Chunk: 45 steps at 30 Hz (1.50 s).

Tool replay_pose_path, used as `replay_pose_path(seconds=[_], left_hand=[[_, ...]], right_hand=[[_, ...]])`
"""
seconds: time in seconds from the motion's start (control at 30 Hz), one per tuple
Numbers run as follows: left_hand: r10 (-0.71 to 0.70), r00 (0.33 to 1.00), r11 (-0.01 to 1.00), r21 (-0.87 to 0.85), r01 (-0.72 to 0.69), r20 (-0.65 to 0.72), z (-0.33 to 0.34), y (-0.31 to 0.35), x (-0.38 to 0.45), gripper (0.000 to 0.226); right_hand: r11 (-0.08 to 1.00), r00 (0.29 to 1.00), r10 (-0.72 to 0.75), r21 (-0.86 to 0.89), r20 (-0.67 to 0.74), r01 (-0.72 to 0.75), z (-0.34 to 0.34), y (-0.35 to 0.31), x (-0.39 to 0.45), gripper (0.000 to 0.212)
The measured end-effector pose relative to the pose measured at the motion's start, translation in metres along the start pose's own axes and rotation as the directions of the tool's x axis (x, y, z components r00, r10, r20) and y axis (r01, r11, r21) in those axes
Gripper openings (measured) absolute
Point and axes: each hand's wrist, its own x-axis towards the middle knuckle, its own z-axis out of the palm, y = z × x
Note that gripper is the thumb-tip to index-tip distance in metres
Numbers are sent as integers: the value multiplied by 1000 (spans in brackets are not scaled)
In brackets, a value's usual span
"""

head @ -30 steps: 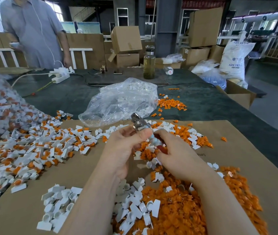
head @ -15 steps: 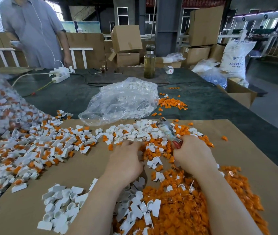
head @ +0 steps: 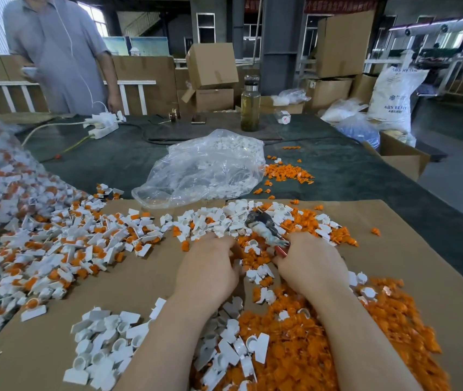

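Right hand (head: 309, 266): I grip the pliers (head: 264, 230) over the parts (head: 253, 273).
Left hand (head: 210, 266): knuckles up on the parts; grasp I cannot tell.

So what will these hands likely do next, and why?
Probably the left hand pinches one piece from the white and orange pieces under its fingertips and lifts it to the pliers. It is curled down into that pile, and the right hand grips the pliers close by.

I see worn metal pliers (head: 264, 228), red-handled, gripped in my right hand (head: 309, 266), slanting up-left with the nose over mixed white and orange pieces (head: 262, 273).
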Motion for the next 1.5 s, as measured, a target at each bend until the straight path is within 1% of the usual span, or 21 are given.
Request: replay_pose_path(seconds=[0.07,0.13,0.27,0.33,0.4,0.47,0.5,0.57,0.63,0.67,0.7,0.73,0.83,0.9,0.97,1.0,1.07,1.17,1.3,1.43,1.5], left_hand=[[-1,1000,1000,8,1,3,-1,1,0,24],[-11,1000,1000,6,11,24,-1,2,0,22],[-41,998,997,-64,45,54,-2,2,0,19],[-57,997,987,-146,64,53,-3,3,0,17],[-101,994,942,-318,106,32,-6,5,0,15],[-155,987,842,-519,147,29,-9,7,1,17],[-181,983,768,-619,166,39,-10,7,1,18],[-242,966,564,-796,217,92,-13,8,1,18],[-297,935,338,-895,291,192,-15,8,2,12],[-301,924,250,-915,316,237,-15,8,3,7],[-293,919,188,-926,327,265,-15,8,3,4],[-280,918,150,-932,331,281,-15,9,3,3],[-241,921,37,-946,323,306,-16,12,3,13],[-229,920,-56,-948,314,318,-17,14,3,15],[-224,917,-119,-943,312,332,-18,15,4,15],[-217,914,-145,-937,316,342,-18,15,4,15],[-203,912,-164,-931,326,355,-18,16,3,17],[-193,919,-130,-937,324,344,-19,17,2,34],[-229,914,-147,-940,308,335,-20,17,3,16],[-277,918,-117,-958,262,285,-20,18,4,16],[-301,916,-86,-965,249,263,-19,20,4,10]], right_hand=[[1000,1000,0,-13,17,0,0,1,0,22],[1000,1000,-10,-21,26,10,0,1,-1,21],[1000,999,-26,15,-37,26,-4,-1,-3,21],[999,998,-17,47,-68,20,-7,-2,-3,23],[994,997,-1,110,-81,10,-9,-2,-2,20],[978,996,1,207,-89,18,-10,-2,-2,23],[966,995,-6,258,-95,31,-11,-3,-2,24],[926,993,-26,372,-119,69,-12,-6,-3,21],[866,989,-39,488,-145,106,-12,-8,-5,18],[837,987,-46,533,-156,123,-11,-9,-5,16],[811,985,-53,569,-163,138,-10,-11,-6,15],[786,984,-63,600,-167,152,-9,-11,-6,14],[724,979,-103,662,-175,194,-10,-14,-7,14],[681,969,-141,691,-202,243,-11,-16,-8,5],[659,961,-157,700,-228,274,-11,-17,-9,13],[659,960,-158,700,-230,276,-9,-18,-9,13],[659,962,-150,703,-227,268,-9,-19,-10,8],[655,964,-136,710,-227,259,-7,-21,-10,14],[620,959,-136,734,-250,279,-7,-21,-11,5],[590,943,-158,738,-293,328,-9,-22,-13,13],[566,935,-163,746,-316,351,-10,-23,-14,14]])
